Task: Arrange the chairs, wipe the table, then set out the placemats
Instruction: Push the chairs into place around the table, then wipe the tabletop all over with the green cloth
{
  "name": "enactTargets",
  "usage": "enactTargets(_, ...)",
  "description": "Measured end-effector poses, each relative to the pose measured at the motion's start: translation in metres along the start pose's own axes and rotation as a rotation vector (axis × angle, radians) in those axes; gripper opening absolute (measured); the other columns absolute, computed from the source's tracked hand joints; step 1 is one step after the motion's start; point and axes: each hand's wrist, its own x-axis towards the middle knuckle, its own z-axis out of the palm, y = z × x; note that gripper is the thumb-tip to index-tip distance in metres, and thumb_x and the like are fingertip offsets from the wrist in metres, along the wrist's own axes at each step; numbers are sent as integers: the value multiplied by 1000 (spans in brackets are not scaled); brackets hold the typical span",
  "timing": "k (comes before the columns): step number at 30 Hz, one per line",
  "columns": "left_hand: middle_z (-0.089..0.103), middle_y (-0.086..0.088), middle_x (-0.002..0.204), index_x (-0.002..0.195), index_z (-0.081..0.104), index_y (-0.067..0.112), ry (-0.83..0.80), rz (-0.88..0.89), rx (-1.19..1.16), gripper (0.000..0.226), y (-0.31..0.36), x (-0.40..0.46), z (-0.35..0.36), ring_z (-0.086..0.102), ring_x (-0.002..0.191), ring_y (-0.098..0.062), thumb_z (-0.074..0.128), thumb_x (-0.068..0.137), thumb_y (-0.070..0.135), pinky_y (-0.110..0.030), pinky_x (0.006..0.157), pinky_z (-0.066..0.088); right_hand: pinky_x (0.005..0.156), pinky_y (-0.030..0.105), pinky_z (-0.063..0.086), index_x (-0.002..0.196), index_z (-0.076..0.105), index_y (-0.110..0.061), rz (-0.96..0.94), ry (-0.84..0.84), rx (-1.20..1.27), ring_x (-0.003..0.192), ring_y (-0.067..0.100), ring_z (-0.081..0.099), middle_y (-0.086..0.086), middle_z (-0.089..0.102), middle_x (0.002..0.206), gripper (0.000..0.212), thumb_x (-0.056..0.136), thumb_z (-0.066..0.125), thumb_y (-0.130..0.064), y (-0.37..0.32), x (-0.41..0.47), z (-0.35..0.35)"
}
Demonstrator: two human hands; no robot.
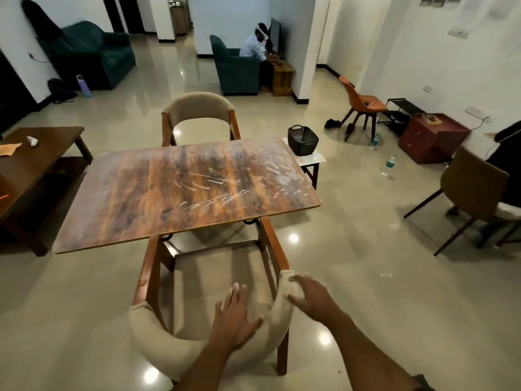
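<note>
Beige chair (197, 280) sat straight ahead, seat facing the surface (180, 190), both open grips, left (234, 320) and right (313, 297), at its curved backrest.

A near chair (197, 300) with a beige curved back stands at the table (180, 190), its front tucked under the edge; the left hand (234, 317) lies flat with straight fingers on the backrest, and the right hand (313, 297), fingers spread, is at the back's right end. A far chair (198, 114) faces it across the streaked tabletop. A dark basket (302, 140) sits on a small white side table (313, 160) beside the table's far right corner.
</note>
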Motion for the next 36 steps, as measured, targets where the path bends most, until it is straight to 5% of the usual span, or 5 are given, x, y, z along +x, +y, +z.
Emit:
enactTargets(8, -6, -12, 178, 170, -4, 14, 128, 157, 66, 96, 116, 82, -31, -2, 165, -28, 51, 103, 56, -52, 132, 7, 117, 44, 38, 152, 50, -13, -24, 291, -111, 154, 31, 39, 8, 51, 159, 54, 109, 57, -43, 63, 24, -115)
enactTargets(21, -5, -14, 178, 169, -4, 11, 78, 179, 166, 92, 298, 172, 30, -3, 165, -26, 53, 105, 45, -50, 132, 6, 113, 50, 41, 154, 44, -11, 54, 248, -156, 156, 35, 34, 13, 45, 162, 59, 110, 52, -48, 235, 48, -212)
enactTargets(30, -4, -13, 178, 170, -2, 13, 93, 180, 208, 93, 343, 232, 35, -1, 165, -26, 55, 103, 42, -47, 132, 4, 111, 50, 40, 151, 44, -10, 63, 216, -147, 153, 36, 35, 13, 44, 159, 56, 110, 51, -47, 281, 84, -235)
enactTargets(36, -3, -16, 177, 169, -1, 11, 103, 168, 229, 94, 355, 300, 29, 0, 165, -29, 55, 102, 44, -50, 132, 9, 121, 52, 31, 157, 38, -15, 55, 201, -148, 163, 34, 20, 15, 28, 172, 60, 110, 46, -53, 301, 145, -255)
